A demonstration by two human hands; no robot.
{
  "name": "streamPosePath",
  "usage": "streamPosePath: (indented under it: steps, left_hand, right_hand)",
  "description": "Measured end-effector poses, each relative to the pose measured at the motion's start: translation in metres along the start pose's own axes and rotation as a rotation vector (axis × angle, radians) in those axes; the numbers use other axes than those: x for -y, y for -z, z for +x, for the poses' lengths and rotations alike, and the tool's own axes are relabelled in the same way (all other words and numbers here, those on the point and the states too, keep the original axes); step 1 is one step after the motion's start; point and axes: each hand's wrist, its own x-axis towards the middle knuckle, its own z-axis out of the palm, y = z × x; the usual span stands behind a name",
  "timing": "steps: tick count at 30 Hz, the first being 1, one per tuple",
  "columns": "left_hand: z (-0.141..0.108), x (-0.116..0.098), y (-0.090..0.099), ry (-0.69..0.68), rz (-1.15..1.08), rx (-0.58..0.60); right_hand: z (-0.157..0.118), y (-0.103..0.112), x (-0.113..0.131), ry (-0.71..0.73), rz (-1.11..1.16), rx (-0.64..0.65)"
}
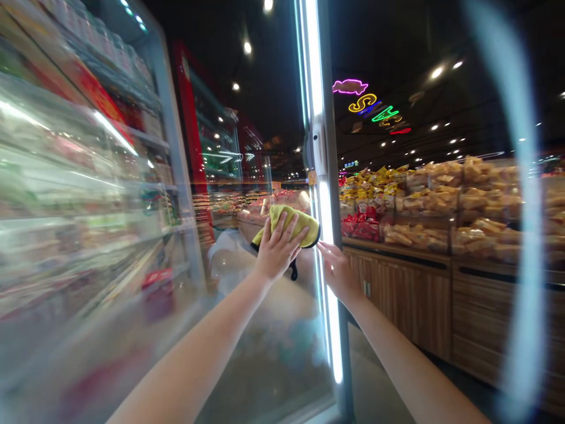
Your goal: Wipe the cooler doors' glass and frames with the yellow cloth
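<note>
My left hand [279, 244] presses a yellow cleaning cloth with a dark border [289, 221] against the inner face of a glass door [265, 347]. Its fingers lie spread over the folded cloth and keep it on the glass. A dark loop dangles below the cloth. On the door's lit edge, my right hand [338, 268] is closed around the frame [329, 235], with its fingertips close to the cloth's right corner. The palm side of both hands is hidden.
To the left, a fridge with stocked shelves [66, 176] is blurred. A red box [158, 288] shows low beside it. At the right, packaged snacks [432, 200] fill bins above wooden cabinets [401, 300]. A blurred bright vertical strip [525, 235] stands at far right.
</note>
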Motion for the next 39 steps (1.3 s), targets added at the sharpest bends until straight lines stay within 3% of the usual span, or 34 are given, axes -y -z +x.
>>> streamPosePath:
  steps: [3,7,9,14,16,19,23,28,31,35,37,39]
  left_hand:
    - [-0.004,-0.018,-0.011,0.019,0.009,0.0]
    - [-0.03,-0.03,-0.019,-0.146,0.004,0.038]
    - [-0.03,-0.029,-0.02,-0.187,-0.001,0.028]
    - [-0.002,-0.036,-0.024,-0.024,-0.014,-0.009]
    - [-0.005,-0.047,-0.027,0.018,-0.011,-0.014]
    - [-0.024,-0.058,-0.029,-0.086,-0.013,0.021]
    - [-0.025,-0.049,-0.028,-0.208,-0.043,0.086]
    - [0.002,-0.044,-0.03,-0.103,-0.066,0.053]
    - [-0.019,-0.061,-0.036,-0.085,-0.064,0.067]
    - [-0.062,-0.067,-0.038,-0.333,-0.112,0.15]
    - [-0.062,-0.056,-0.035,-0.414,-0.128,0.169]
    - [-0.043,-0.043,-0.03,-0.363,-0.114,0.145]
  right_hand:
    - [-0.002,0.004,0.0,-0.009,-0.004,-0.08]
    - [-0.01,0.011,-0.002,-0.03,-0.033,-0.091]
    - [-0.011,0.014,-0.004,-0.039,-0.041,-0.079]
    - [-0.003,0.016,-0.006,-0.019,-0.054,-0.079]
    - [-0.003,0.016,-0.004,-0.012,-0.064,-0.091]
    - [-0.008,0.018,-0.002,-0.006,-0.055,-0.068]
    - [-0.01,0.023,-0.004,-0.01,-0.059,-0.05]
    - [-0.004,0.023,-0.007,-0.032,-0.057,-0.091]
    - [-0.01,0.022,-0.005,-0.042,-0.051,-0.057]
    - [-0.023,0.021,-0.004,-0.055,-0.061,-0.004]
    - [-0.025,0.021,-0.005,-0.056,-0.05,-0.018]
    - [-0.022,0.021,-0.005,-0.062,-0.026,-0.058]
